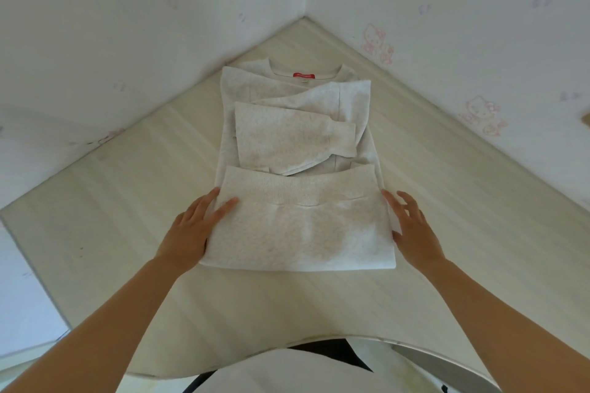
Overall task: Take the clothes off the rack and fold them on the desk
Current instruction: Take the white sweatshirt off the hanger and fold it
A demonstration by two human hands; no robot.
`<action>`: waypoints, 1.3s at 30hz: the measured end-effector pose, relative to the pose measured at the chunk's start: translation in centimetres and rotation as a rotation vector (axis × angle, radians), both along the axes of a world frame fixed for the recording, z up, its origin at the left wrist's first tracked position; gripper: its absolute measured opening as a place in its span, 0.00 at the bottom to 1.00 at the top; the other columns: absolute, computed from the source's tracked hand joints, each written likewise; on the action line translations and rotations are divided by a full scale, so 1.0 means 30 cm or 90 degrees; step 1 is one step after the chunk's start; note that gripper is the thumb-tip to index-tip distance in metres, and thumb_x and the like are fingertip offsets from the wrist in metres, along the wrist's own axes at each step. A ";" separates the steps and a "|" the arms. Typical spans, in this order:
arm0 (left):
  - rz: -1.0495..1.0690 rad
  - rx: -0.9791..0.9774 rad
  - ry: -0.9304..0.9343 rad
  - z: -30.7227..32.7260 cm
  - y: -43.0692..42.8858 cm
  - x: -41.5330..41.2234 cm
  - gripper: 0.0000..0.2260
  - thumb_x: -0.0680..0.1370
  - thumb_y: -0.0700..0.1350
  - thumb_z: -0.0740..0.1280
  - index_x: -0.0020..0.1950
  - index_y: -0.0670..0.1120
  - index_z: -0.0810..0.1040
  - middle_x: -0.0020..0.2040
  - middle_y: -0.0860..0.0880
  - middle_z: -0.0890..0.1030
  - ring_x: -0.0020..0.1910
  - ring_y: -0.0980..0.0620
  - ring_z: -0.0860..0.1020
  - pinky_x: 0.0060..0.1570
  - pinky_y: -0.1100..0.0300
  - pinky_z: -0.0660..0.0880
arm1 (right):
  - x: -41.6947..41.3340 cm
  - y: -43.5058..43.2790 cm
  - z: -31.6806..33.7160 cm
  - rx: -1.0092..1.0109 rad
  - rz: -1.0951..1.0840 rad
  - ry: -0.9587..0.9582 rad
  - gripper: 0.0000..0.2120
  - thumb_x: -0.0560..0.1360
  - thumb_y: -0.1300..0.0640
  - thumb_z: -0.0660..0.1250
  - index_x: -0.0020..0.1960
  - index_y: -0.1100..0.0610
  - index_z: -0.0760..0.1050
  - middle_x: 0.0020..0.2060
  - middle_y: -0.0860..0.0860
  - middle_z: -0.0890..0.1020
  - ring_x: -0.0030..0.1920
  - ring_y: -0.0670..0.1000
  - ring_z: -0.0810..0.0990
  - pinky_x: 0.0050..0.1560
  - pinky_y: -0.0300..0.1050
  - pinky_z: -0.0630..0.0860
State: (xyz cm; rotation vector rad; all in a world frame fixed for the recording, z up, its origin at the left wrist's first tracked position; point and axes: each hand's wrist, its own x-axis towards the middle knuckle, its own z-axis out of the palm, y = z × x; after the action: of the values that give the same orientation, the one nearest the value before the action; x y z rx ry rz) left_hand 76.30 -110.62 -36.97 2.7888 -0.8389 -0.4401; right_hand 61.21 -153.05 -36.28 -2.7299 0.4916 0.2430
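A light grey sweatshirt [297, 143] with a red neck label lies on the pale wooden desk [127, 217], its collar toward the wall corner. Both sleeves are folded across its middle. The ribbed bottom part is folded up toward the sleeves and forms a thick band nearest me. My left hand [191, 230] rests on the left edge of this band with straight fingers, the thumb lying on top of the cloth. My right hand [412, 230] is at the right edge, fingers straight and spread, touching or nearly touching the fabric.
The desk fits into a corner between two white walls [479, 25] with faint pink cartoon stickers. The desk's left edge [19, 239] drops to a pale floor. My white top [287, 373] shows at the bottom of the view.
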 end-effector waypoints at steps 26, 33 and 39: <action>0.560 -0.489 0.397 0.344 -0.143 0.142 0.31 0.70 0.74 0.58 0.52 0.49 0.80 0.51 0.49 0.82 0.52 0.49 0.79 0.59 0.51 0.72 | 0.199 0.032 0.351 0.668 -0.267 -0.040 0.19 0.72 0.42 0.68 0.53 0.56 0.81 0.48 0.51 0.86 0.50 0.51 0.84 0.54 0.50 0.77; 0.661 -0.385 0.340 0.111 -0.197 0.142 0.32 0.75 0.64 0.64 0.68 0.40 0.71 0.62 0.44 0.76 0.60 0.41 0.74 0.58 0.49 0.69 | 0.256 0.128 0.118 0.449 -0.362 0.065 0.24 0.77 0.41 0.64 0.63 0.59 0.72 0.51 0.52 0.78 0.49 0.53 0.77 0.50 0.48 0.70; 0.583 -0.405 0.115 0.123 -0.235 0.107 0.15 0.81 0.56 0.60 0.50 0.43 0.71 0.41 0.50 0.76 0.43 0.44 0.77 0.40 0.54 0.68 | 0.276 0.136 0.112 0.417 -0.372 0.009 0.23 0.75 0.39 0.65 0.59 0.56 0.72 0.47 0.48 0.79 0.46 0.50 0.77 0.45 0.44 0.70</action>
State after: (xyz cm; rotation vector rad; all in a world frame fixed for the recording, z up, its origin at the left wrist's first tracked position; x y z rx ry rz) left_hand 79.51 -117.68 -33.28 2.1623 0.3285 -0.1927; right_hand 69.49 -148.97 -32.92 -1.8647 0.9817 0.2172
